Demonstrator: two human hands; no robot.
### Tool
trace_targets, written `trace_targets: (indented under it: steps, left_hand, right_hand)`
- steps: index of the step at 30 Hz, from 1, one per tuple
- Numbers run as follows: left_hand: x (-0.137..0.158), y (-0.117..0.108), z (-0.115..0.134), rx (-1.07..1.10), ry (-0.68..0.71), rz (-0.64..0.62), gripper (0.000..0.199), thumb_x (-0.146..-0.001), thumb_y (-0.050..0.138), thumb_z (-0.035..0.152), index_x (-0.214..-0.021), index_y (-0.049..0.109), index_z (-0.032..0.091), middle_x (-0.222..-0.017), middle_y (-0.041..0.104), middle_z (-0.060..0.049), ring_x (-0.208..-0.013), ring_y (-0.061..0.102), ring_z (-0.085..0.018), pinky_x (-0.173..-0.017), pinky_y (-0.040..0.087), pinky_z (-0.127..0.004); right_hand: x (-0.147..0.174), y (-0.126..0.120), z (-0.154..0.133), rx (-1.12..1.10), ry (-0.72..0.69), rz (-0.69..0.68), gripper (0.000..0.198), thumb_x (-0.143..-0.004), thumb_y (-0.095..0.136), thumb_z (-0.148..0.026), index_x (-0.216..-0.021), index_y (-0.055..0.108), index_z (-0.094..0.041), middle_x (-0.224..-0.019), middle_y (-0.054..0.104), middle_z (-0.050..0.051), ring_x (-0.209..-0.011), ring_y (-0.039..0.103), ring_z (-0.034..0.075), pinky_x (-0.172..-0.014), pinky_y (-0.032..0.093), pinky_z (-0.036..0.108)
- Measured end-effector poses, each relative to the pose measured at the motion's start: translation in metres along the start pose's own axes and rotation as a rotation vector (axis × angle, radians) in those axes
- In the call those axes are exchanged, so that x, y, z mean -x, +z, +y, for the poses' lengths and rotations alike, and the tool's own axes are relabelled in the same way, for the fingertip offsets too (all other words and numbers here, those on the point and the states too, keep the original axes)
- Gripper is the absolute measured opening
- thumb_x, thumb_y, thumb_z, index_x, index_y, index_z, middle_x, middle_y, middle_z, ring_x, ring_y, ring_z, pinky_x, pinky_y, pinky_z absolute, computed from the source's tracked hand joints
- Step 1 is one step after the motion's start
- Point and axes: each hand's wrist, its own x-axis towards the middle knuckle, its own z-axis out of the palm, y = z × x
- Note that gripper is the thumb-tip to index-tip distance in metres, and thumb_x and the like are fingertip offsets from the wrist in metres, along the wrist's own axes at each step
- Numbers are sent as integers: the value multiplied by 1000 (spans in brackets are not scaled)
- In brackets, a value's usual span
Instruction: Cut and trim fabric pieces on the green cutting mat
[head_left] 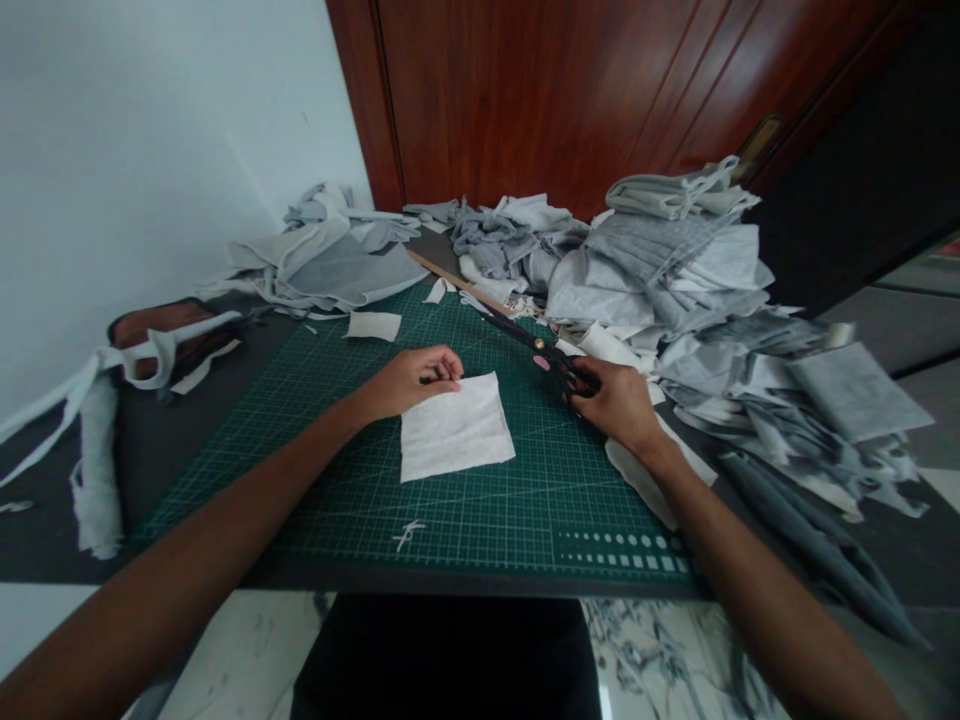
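A white rectangular piece of fabric (459,435) lies over the middle of the green cutting mat (450,525). My left hand (420,382) pinches its upper left edge between thumb and fingers. To the right, my right hand (616,398) grips a pair of black scissors (541,352) by the handles. Their blades point up and to the left, away from the white piece. A smaller off-white scrap (373,325) rests on the mat beyond my left hand. Part of a pale cloth piece (637,480) shows beneath my right forearm.
Grey and white fabric pieces (660,260) are heaped at the back right, with more fabric (322,255) at the back left. A wooden strip (457,280) lies behind the mat. Fabric strips (97,450) lie at left. A wall and a wooden door (525,100) bound the table's far side.
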Motion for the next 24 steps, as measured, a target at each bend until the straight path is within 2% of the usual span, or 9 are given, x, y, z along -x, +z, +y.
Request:
trace_targets:
  steps: [5, 11, 15, 17, 20, 24]
  left_hand:
    - [-2, 1, -7, 60, -2, 18, 27, -88, 73, 42, -96, 64, 18, -95, 71, -5, -89, 69, -17, -85, 56, -33]
    - [-4, 5, -8, 122, -3, 47, 27, -84, 78, 39, -91, 61, 18, -89, 69, -3, -83, 68, -14, -80, 56, -31]
    - [-4, 5, -8, 205, 6, 26, 28, -81, 81, 31, -98, 63, 18, -100, 71, -5, -88, 69, -14, -83, 57, -31]
    - [-3, 3, -6, 236, -13, -11, 33, -80, 82, 29, -106, 64, 18, -111, 71, -8, -92, 70, -14, -84, 58, -32]
    - [-1, 3, -2, 269, -49, -66, 40, -80, 84, 28, -114, 65, 18, -123, 70, -11, -99, 71, -16, -85, 58, -32]
    - [2, 11, 5, 361, -72, -117, 44, -81, 86, 28, -119, 66, 18, -118, 72, -10, -105, 70, -18, -86, 58, -32]
  right_hand:
    - [2, 3, 0, -213, -14, 29, 26, -80, 68, -29, -104, 75, -21, -87, 79, 3, -75, 72, 21, -66, 50, 28]
    - [6, 7, -10, -366, -179, -8, 12, -77, 68, -25, -89, 69, -22, -76, 71, 0, -65, 64, 16, -60, 47, 27]
    - [12, 11, -23, -486, -182, -13, 8, -77, 69, -27, -78, 62, -24, -68, 68, -2, -58, 62, 16, -57, 48, 28]
    - [14, 12, -28, -565, -156, -53, 10, -78, 70, -29, -79, 61, -24, -73, 73, 0, -63, 67, 18, -61, 53, 30]
    - [16, 12, -32, -685, -104, -120, 15, -82, 72, -33, -82, 59, -25, -95, 82, 6, -80, 76, 23, -73, 60, 35]
    - [17, 16, -38, -835, -18, -134, 24, -84, 75, -41, -84, 56, -27, -110, 82, 9, -97, 78, 26, -86, 61, 41]
